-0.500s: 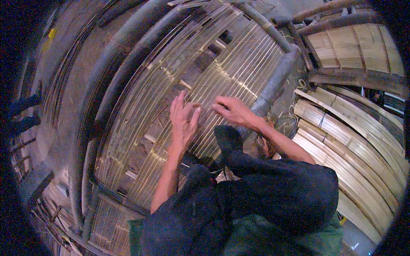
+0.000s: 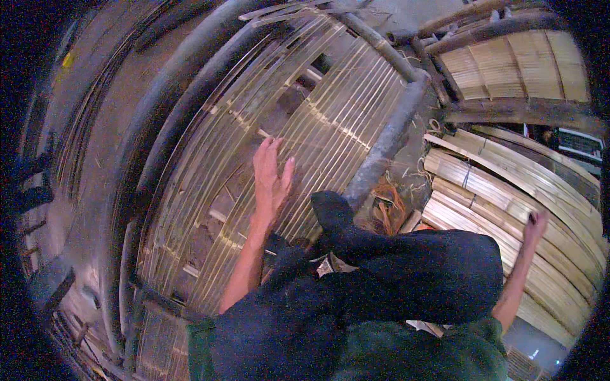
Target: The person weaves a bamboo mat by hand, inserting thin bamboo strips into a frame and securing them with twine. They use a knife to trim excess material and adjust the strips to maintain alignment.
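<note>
My left hand [image 2: 270,178] lies flat with fingers spread on a panel of thin bamboo slats [image 2: 330,120] set in a frame of thick dark poles [image 2: 387,136]. It holds nothing. My right hand [image 2: 535,225] reaches far out to the right and rests on a stack of bundled bamboo slats [image 2: 483,190]. Its fingers look curled and something small and dark shows at them, but what it is and whether it is gripped is unclear. My legs in dark trousers [image 2: 406,273] are folded in front of me, one dark foot [image 2: 330,209] on the panel's edge.
A tangle of orange cord [image 2: 389,206] lies between the pole and the slat bundles. Another slatted bamboo frame [image 2: 508,63] stands at the upper right. More poles and long slats [image 2: 95,159] run along the left side.
My right hand has left the slat panel and swung far to the right onto the stacked slats. My left hand stays flat on the panel.
</note>
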A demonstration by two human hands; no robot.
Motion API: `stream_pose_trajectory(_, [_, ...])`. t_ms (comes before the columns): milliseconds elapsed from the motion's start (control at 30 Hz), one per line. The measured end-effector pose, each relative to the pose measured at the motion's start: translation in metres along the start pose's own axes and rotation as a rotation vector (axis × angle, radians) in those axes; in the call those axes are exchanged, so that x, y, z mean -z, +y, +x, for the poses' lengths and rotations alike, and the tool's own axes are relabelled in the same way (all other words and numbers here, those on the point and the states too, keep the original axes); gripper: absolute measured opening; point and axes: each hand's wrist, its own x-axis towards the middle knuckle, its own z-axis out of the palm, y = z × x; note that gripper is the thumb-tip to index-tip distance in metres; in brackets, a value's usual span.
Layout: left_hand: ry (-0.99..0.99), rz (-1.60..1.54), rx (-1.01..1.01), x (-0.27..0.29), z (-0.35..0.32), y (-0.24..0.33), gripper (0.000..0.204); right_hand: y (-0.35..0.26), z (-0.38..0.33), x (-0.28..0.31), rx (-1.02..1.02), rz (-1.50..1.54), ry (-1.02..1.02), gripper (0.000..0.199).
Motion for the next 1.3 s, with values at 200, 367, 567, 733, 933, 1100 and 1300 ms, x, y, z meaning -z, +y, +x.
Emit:
stream_pose_trajectory(200, [-0.082,-0.028,-0.055,-0.023,-0.005,-0.013,0.048,0.229,-0.15,0.2,-0.412,-0.583,-0.046,0.022])
stream_pose_trajectory(367, [-0.402,0.148,-0.281,-0.01,0.011,0.041,0.053,0.196,-0.251,0.146,-0.551,-0.642,-0.122,0.022])
stream_pose_trajectory(567, [-0.754,0.227,-0.371,-0.038,-0.015,0.009,0.033,0.168,-0.332,0.155,-0.76,-0.651,-0.37,0.025])
stream_pose_trajectory(733, [-0.901,-0.117,0.065,-0.034,-0.032,-0.009,0.041,0.053,-0.42,-0.016,-0.686,-0.27,-0.673,0.033])
stream_pose_trajectory(933, [-0.839,-0.021,-0.033,0.006,-0.015,-0.018,0.051,-0.161,-0.311,-0.231,-0.247,0.206,-0.686,0.027])
stream_pose_trajectory(1100, [-0.829,0.282,0.147,0.073,0.016,-0.049,0.042,-0.31,-0.201,-0.312,-0.316,0.43,-0.746,0.023])
stream_pose_trajectory(1300, [-0.858,0.544,0.121,0.115,0.068,-0.024,0.034,-0.321,-0.249,-0.426,-0.734,0.396,-0.594,0.023])
